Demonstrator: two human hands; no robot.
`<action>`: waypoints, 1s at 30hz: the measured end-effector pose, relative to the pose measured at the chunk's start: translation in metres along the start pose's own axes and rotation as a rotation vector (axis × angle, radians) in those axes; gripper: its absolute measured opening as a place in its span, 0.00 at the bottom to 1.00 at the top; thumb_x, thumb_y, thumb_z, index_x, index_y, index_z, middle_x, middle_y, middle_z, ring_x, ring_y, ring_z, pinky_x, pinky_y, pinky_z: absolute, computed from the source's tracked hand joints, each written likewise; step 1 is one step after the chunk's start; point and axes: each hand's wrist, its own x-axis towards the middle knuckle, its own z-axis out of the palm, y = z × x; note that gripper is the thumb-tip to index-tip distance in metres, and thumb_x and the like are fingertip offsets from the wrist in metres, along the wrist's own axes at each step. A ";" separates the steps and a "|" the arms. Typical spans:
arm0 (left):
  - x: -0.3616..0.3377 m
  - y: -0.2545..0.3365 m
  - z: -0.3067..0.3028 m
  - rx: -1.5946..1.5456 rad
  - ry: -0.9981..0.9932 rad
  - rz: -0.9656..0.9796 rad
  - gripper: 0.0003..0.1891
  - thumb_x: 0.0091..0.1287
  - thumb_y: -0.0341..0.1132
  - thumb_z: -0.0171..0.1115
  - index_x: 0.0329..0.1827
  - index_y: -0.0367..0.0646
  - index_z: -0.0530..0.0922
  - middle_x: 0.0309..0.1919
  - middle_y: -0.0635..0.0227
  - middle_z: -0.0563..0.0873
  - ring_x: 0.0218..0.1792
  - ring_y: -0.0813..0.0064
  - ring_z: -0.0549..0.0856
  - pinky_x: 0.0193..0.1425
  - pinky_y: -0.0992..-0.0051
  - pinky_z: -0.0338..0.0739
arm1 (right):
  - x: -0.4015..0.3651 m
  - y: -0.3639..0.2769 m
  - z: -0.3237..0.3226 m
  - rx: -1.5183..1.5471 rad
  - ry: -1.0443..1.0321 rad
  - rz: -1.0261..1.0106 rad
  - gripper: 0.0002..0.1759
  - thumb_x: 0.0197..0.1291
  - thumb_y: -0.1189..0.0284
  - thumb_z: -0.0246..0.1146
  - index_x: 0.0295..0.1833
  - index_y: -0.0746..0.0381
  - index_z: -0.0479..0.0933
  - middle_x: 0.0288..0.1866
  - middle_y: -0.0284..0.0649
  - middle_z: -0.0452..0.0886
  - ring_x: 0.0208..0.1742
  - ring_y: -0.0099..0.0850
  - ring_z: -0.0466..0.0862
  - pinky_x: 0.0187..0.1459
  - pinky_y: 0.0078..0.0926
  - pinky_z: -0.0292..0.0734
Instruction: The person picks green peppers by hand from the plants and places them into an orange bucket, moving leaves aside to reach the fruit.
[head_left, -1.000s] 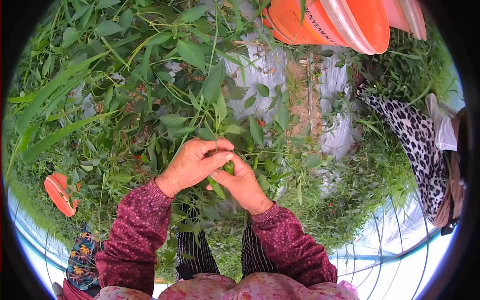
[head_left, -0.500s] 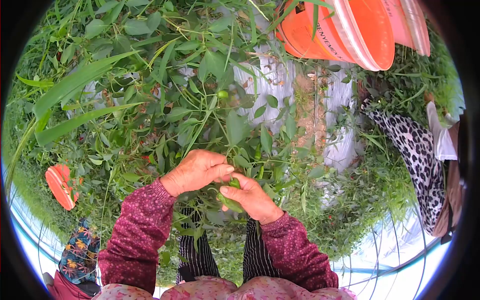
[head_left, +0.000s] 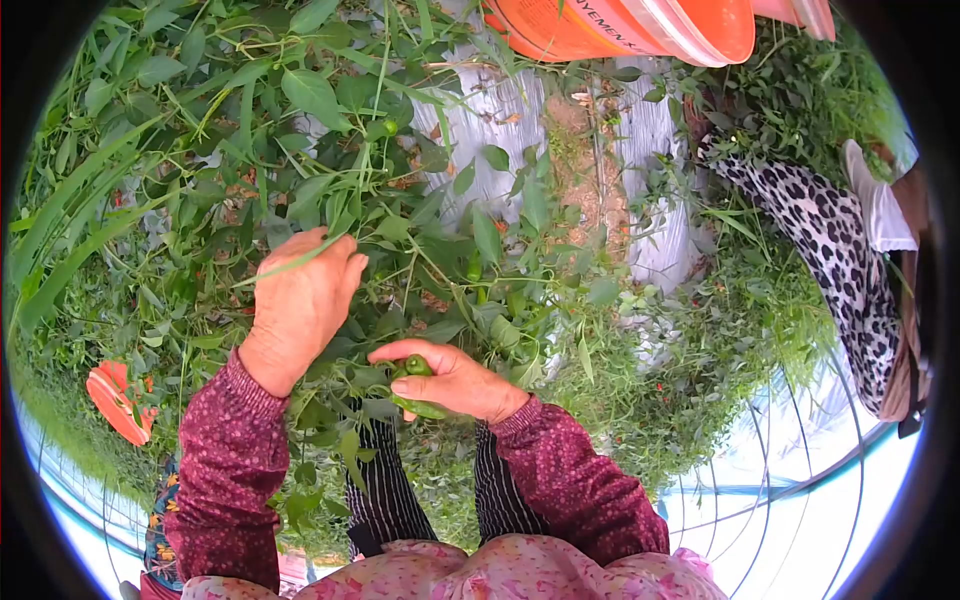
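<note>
Green peppers (head_left: 424, 408) are held in my right hand (head_left: 445, 382), between the thumb and curled fingers, low over the plants. Up and to the left, my left hand (head_left: 305, 300) reaches into the pepper foliage (head_left: 400, 225) with its back toward the camera. Its fingers are bent among leaves and a long grass blade crosses them; whatever they touch is hidden. The two hands are apart. A small round green pepper (head_left: 390, 127) hangs on a plant above them.
Orange buckets (head_left: 620, 28) stand at the top right, and another orange container (head_left: 120, 402) at the far left. Silvery plastic sheeting (head_left: 665, 230) flanks a soil strip. People in leopard-print (head_left: 820, 230) and floral clothing (head_left: 160, 525) are at the right and lower left.
My hands have separated. The left one moved up and left into the leaves; the right one shifted slightly left, still holding the peppers. The buckets sit higher in view.
</note>
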 end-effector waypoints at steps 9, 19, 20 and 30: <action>0.060 0.076 0.133 -0.202 -0.679 -0.026 0.11 0.56 0.36 0.59 0.33 0.37 0.82 0.32 0.53 0.84 0.38 0.54 0.84 0.43 0.62 0.77 | 0.016 0.036 -0.005 -0.323 0.010 -0.023 0.21 0.63 0.74 0.58 0.61 0.64 0.67 0.55 0.41 0.75 0.55 0.30 0.74 0.60 0.31 0.67; 0.043 0.096 0.119 -0.427 -0.623 -0.193 0.10 0.54 0.33 0.57 0.36 0.36 0.79 0.34 0.55 0.84 0.39 0.56 0.84 0.42 0.59 0.77 | 0.002 0.035 0.000 -0.509 -0.029 0.022 0.26 0.61 0.74 0.59 0.64 0.65 0.64 0.66 0.43 0.66 0.66 0.33 0.65 0.66 0.32 0.61; 0.037 0.101 0.109 -0.428 -0.509 -0.138 0.08 0.54 0.30 0.56 0.35 0.35 0.77 0.32 0.55 0.84 0.38 0.56 0.84 0.42 0.60 0.77 | -0.003 0.035 0.001 -0.500 -0.008 0.028 0.26 0.60 0.75 0.60 0.64 0.64 0.64 0.66 0.42 0.66 0.66 0.33 0.66 0.66 0.32 0.62; -0.019 0.143 0.016 -0.702 -0.054 0.399 0.13 0.49 0.34 0.63 0.34 0.43 0.68 0.27 0.68 0.74 0.34 0.65 0.77 0.42 0.70 0.69 | -0.025 0.035 0.004 0.092 -0.147 0.082 0.30 0.61 0.76 0.59 0.68 0.61 0.59 0.62 0.42 0.70 0.61 0.29 0.72 0.64 0.29 0.65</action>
